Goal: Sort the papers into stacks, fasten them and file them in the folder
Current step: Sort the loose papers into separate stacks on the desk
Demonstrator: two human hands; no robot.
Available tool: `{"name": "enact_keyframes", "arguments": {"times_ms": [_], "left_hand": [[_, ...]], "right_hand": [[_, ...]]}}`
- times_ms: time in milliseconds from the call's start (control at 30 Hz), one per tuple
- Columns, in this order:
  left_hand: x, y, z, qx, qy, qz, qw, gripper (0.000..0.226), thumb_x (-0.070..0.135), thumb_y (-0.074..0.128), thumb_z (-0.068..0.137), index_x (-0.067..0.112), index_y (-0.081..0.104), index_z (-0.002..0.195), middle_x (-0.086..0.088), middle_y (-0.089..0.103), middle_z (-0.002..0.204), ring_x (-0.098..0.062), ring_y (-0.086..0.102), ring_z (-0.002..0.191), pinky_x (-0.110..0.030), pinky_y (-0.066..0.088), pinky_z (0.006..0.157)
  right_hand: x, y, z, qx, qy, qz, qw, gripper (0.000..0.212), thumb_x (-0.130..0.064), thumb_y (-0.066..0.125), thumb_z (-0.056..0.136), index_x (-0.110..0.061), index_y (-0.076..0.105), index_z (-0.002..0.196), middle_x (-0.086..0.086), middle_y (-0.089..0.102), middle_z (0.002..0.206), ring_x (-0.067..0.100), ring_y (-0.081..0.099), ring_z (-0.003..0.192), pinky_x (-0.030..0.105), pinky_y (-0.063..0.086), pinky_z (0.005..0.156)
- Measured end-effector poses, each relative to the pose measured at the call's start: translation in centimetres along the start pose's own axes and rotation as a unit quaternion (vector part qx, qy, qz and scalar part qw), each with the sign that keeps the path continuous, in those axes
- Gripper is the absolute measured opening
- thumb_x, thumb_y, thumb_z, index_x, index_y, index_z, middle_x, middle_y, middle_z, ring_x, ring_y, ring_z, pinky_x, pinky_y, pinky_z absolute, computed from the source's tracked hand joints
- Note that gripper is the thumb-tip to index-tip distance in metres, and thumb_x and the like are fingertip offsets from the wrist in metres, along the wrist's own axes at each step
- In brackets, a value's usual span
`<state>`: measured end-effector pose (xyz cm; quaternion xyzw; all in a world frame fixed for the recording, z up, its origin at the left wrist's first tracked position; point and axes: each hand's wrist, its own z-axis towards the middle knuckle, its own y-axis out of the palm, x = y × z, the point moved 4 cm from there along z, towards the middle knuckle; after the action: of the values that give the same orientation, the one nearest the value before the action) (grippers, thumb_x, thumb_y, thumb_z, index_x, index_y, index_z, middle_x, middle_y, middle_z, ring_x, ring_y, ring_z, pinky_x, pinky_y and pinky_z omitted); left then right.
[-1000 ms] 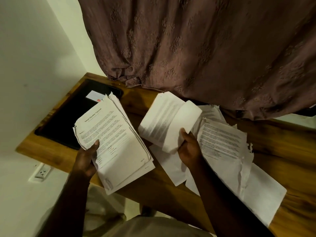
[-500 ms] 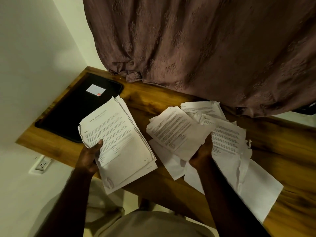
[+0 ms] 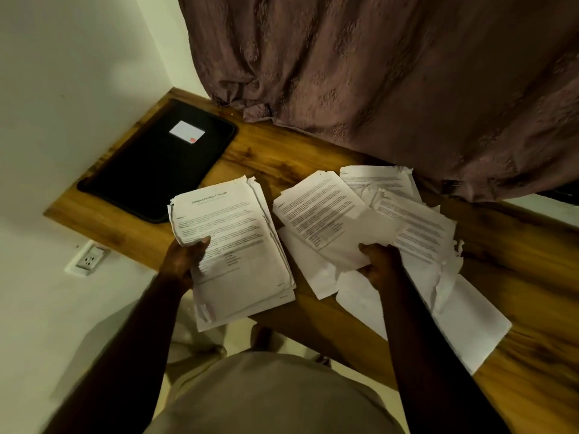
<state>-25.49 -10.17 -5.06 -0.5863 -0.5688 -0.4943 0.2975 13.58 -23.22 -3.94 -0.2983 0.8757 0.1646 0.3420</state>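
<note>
Head camera, looking down on a wooden table (image 3: 300, 161) set into a corner: I see the left hand (image 3: 185, 261) clamped on a stack of papers (image 3: 238, 245), thumb pressed on the printed top page. The stack's near end hangs past the table's near edge. To its right, the right hand (image 3: 380, 264) pinches the near edge of a printed sheet (image 3: 326, 220), thumb on top; I cannot tell whether the sheet is lifted clear. That sheet lies over the loose papers (image 3: 438, 242), some torn at the edges, spread across the middle of the table and reaching toward its near right. The black folder (image 3: 150, 177) lies shut and flat at the far left of the table, against the wall, a small white label (image 3: 187, 135) on its cover, well apart from both hands. A brown curtain (image 3: 376, 73) drapes onto the far edge. A wall socket (image 3: 89, 260) sits below the table at left.
</note>
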Motion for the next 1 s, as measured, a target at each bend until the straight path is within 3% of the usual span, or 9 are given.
{"name": "enact_keyframes", "arguments": {"times_ms": [233, 433, 533, 600, 633, 733, 800, 900, 1000], "left_hand": [[-0.5, -0.2, -0.7, 0.004, -0.025, -0.033, 0.999, 0.049, -0.001, 0.059, 0.096, 0.006, 0.05, 0.143, -0.016, 0.06, 0.139, -0.038, 0.059, 0.127, -0.054, 0.052, 0.101], [-1.0, -0.2, -1.2, 0.002, -0.085, -0.108, 0.99, 0.048, 0.003, 0.058, 0.098, 0.009, 0.049, 0.145, -0.019, 0.058, 0.141, -0.04, 0.059, 0.127, -0.058, 0.05, 0.101], [-0.4, 0.8, -1.9, 0.024, -0.126, -0.058, 0.99, 0.041, 0.011, 0.063, 0.096, 0.011, 0.057, 0.137, -0.018, 0.067, 0.13, -0.037, 0.07, 0.109, -0.051, 0.06, 0.075], [-0.3, 1.1, -2.2, 0.025, -0.107, -0.005, 0.994, 0.034, 0.01, 0.062, 0.096, 0.011, 0.061, 0.13, -0.016, 0.072, 0.118, -0.032, 0.074, 0.094, -0.043, 0.06, 0.059], [-0.4, 1.0, -2.1, 0.03, -0.085, 0.009, 0.996, 0.033, 0.007, 0.061, 0.096, 0.01, 0.062, 0.129, -0.016, 0.072, 0.117, -0.033, 0.074, 0.094, -0.042, 0.06, 0.059], [0.0, 0.3, -2.4, 0.088, -0.014, -0.007, 0.996, 0.031, -0.004, 0.054, 0.098, 0.013, 0.071, 0.118, -0.008, 0.075, 0.11, -0.026, 0.074, 0.097, -0.039, 0.063, 0.074], [1.2, 0.4, -2.6, 0.11, 0.022, -0.008, 0.994, 0.035, -0.006, 0.053, 0.098, 0.017, 0.066, 0.121, -0.004, 0.075, 0.114, -0.023, 0.073, 0.102, -0.039, 0.062, 0.08], [3.0, 0.6, -2.6, 0.127, 0.017, -0.055, 0.99, 0.036, -0.001, 0.051, 0.1, 0.024, 0.062, 0.123, -0.001, 0.074, 0.117, -0.024, 0.072, 0.107, -0.036, 0.062, 0.075], [4.6, 1.9, -2.3, 0.1, 0.024, -0.093, 0.99, 0.038, -0.002, 0.05, 0.1, 0.015, 0.056, 0.134, -0.007, 0.072, 0.122, -0.024, 0.071, 0.108, -0.035, 0.062, 0.075]], "right_hand": [[2.4, -0.1, 0.1, 0.015, 0.012, 0.008, 1.0, 0.047, 0.003, 0.066, 0.088, -0.018, 0.056, 0.13, 0.016, 0.056, 0.131, 0.042, 0.049, 0.121, 0.065, 0.047, 0.097], [3.3, -0.6, 0.3, 0.009, 0.021, 0.031, 0.999, 0.054, 0.001, 0.068, 0.087, -0.014, 0.053, 0.137, 0.017, 0.056, 0.131, 0.042, 0.05, 0.119, 0.059, 0.051, 0.091], [3.7, -0.6, 0.3, 0.0, 0.018, 0.04, 0.999, 0.054, 0.0, 0.067, 0.088, -0.014, 0.052, 0.137, 0.018, 0.056, 0.131, 0.042, 0.05, 0.121, 0.064, 0.048, 0.096], [3.9, -0.7, 0.3, -0.007, 0.018, 0.046, 0.999, 0.053, 0.0, 0.067, 0.087, -0.015, 0.052, 0.135, 0.017, 0.056, 0.132, 0.043, 0.049, 0.122, 0.067, 0.046, 0.097], [3.9, -0.7, 0.2, -0.01, 0.016, 0.047, 0.999, 0.05, 0.0, 0.067, 0.087, -0.015, 0.053, 0.133, 0.017, 0.056, 0.132, 0.043, 0.049, 0.122, 0.067, 0.046, 0.097], [4.0, -0.8, 0.1, -0.009, 0.015, 0.058, 0.998, 0.041, -0.001, 0.067, 0.089, -0.018, 0.054, 0.124, 0.016, 0.054, 0.129, 0.043, 0.048, 0.121, 0.065, 0.047, 0.094], [4.2, -0.8, 0.0, -0.014, 0.01, 0.061, 0.998, 0.039, -0.003, 0.067, 0.089, -0.017, 0.055, 0.124, 0.015, 0.054, 0.128, 0.042, 0.047, 0.122, 0.062, 0.05, 0.089], [4.4, -0.5, -0.4, -0.049, -0.01, 0.077, 0.996, 0.045, -0.002, 0.064, 0.09, -0.017, 0.054, 0.131, 0.015, 0.058, 0.128, 0.043, 0.051, 0.118, 0.061, 0.054, 0.08], [4.6, 0.0, -1.2, -0.086, -0.02, 0.096, 0.991, 0.043, -0.001, 0.06, 0.092, -0.021, 0.054, 0.13, 0.013, 0.061, 0.124, 0.039, 0.055, 0.112, 0.058, 0.055, 0.079]]}}
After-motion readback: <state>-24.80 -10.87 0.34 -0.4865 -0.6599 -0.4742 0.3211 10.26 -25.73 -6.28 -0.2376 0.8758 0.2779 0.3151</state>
